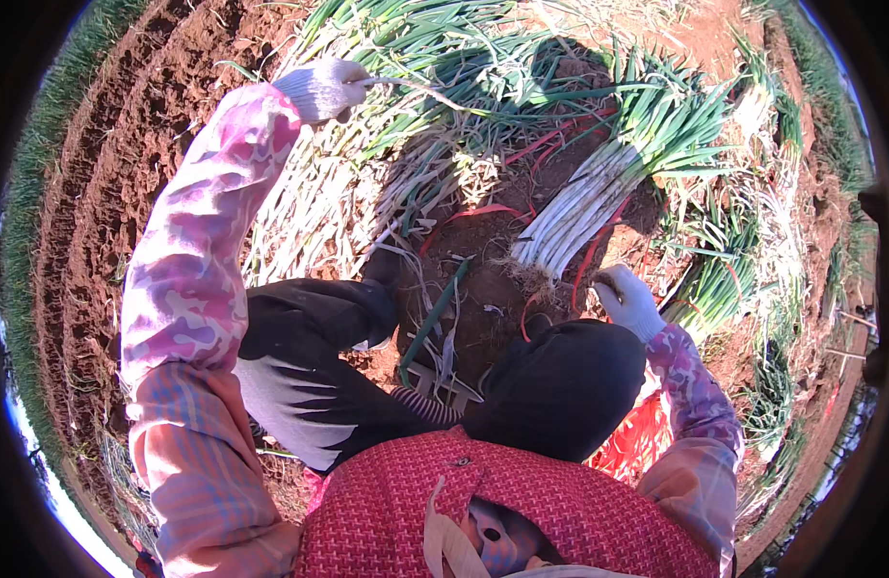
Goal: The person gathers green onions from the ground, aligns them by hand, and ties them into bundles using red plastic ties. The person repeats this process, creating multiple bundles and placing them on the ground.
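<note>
My left hand (324, 89), in a white knit glove, reaches out at the upper left. It pinches the end of a thin, partly dried green onion stalk (436, 95), which points right over a large heap of green onions (423, 43). My right hand (625, 302), also gloved, hovers beside my right knee with its fingers curled. I cannot tell whether anything is in it. Just above it lies a bundle of cleaned green onions (585, 199), white stems and roots toward me, leaves pointing away. Red plastic strips (592, 256) lie on the soil under and beside the bundle.
Between my legs (567, 383) are a loose green leaf (436, 318) and bare soil (480, 296). More green onions (719, 289) and dry peelings (784, 238) lie at the right. A pile of red plastic strips (636, 437) sits by my right thigh. Tilled soil (105, 180) spreads at the left.
</note>
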Motion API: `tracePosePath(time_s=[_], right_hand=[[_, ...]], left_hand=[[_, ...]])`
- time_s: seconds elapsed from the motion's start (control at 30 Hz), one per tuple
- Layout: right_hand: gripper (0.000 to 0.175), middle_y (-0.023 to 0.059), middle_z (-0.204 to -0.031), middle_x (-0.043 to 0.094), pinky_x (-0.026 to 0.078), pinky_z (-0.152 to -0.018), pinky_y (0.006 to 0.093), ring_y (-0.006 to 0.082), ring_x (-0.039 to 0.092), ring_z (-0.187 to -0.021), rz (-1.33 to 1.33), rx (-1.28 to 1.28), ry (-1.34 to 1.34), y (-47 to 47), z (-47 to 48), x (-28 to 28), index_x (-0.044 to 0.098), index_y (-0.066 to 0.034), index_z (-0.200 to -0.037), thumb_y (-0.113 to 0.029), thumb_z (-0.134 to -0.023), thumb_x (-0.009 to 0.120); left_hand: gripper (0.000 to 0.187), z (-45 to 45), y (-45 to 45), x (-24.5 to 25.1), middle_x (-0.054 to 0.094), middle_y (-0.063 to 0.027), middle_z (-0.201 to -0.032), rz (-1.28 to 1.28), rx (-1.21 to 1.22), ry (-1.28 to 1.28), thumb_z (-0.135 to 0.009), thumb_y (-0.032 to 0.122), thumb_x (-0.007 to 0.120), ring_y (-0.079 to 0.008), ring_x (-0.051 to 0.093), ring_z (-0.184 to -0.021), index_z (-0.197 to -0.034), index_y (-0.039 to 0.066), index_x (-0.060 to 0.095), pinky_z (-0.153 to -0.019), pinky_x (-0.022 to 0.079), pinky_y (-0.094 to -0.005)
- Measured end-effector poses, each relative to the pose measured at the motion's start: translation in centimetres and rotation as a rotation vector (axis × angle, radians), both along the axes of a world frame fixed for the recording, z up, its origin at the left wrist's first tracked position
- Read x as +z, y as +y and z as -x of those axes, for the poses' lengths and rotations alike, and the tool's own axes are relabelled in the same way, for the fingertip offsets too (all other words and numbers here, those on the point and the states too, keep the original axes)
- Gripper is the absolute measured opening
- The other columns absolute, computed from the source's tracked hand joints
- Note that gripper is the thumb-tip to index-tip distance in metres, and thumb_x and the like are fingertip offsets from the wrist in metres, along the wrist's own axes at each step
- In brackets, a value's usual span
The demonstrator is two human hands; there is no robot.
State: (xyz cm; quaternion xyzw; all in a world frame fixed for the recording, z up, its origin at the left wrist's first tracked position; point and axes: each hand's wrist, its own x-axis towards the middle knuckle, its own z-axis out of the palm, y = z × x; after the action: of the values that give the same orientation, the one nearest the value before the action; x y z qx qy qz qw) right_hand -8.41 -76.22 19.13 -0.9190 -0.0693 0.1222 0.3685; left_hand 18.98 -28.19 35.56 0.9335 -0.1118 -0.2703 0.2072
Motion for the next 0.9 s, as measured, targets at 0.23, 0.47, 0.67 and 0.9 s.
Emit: tracePosePath(time_s=[0.23, 0.47, 0.67, 0.9], right_hand=[[0.035, 0.0185, -0.099, 0.073, 0.056, -0.08, 0.0476, 0.0411, 0.07, -0.094, 0.546, 0.292, 0.104, -1.1, 3.9, 9.9, 0.071, -0.0101, -0.11, -0.036, -0.086, 0.071], [0.024, 0.0153, -0.102, 0.068, 0.053, -0.079, 0.048, 0.0374, 0.067, -0.096, 0.917, 0.196, -0.106, -3.4, 2.5, 8.9, 0.066, -0.0102, -0.108, -0.029, -0.093, 0.065], [0.021, 0.0169, -0.093, 0.067, 0.053, -0.074, 0.0483, 0.0385, 0.067, -0.084, 0.9, 0.094, -0.046, -6.1, 2.1, 11.1, 0.063, -0.0047, -0.101, -0.023, -0.093, 0.067], [0.024, 0.0197, -0.094, 0.07, 0.053, -0.076, 0.0432, 0.0365, 0.07, -0.086, 0.653, 0.063, 0.101, 4.6, -3.5, 10.3, 0.066, -0.0012, -0.107, -0.024, -0.098, 0.065]], left_hand=[[0.044, 18.2, 17.7, 0.2, 0.065, -0.0017, -0.079, 0.64, 0.489, -0.138, -0.102, 0.017, 0.057, -0.005, 0.049, -0.05, -0.142, -0.001, 0.055, -0.046, 0.04, -0.0209], [0.029, 40.1, 35.4, -17.8, 0.062, 0.0013, -0.075, 0.818, 1.397, -0.255, -0.099, 0.018, 0.064, -0.0043, 0.048, -0.052, -0.124, 0.003, 0.067, -0.047, 0.038, -0.0195], [0.014, 56.9, 38.5, -33.5, 0.057, 0.0011, -0.07, 0.815, 1.991, -0.1, -0.096, 0.018, 0.068, -0.0066, 0.042, -0.044, -0.108, 0.011, 0.069, -0.038, 0.033, -0.0229], [0.017, 47.0, 31.9, -28.3, 0.056, -0.0002, -0.07, 1.18, 1.827, -0.509, -0.102, 0.026, 0.067, -0.0075, 0.04, -0.045, -0.099, 0.009, 0.064, -0.042, 0.033, -0.0245]])
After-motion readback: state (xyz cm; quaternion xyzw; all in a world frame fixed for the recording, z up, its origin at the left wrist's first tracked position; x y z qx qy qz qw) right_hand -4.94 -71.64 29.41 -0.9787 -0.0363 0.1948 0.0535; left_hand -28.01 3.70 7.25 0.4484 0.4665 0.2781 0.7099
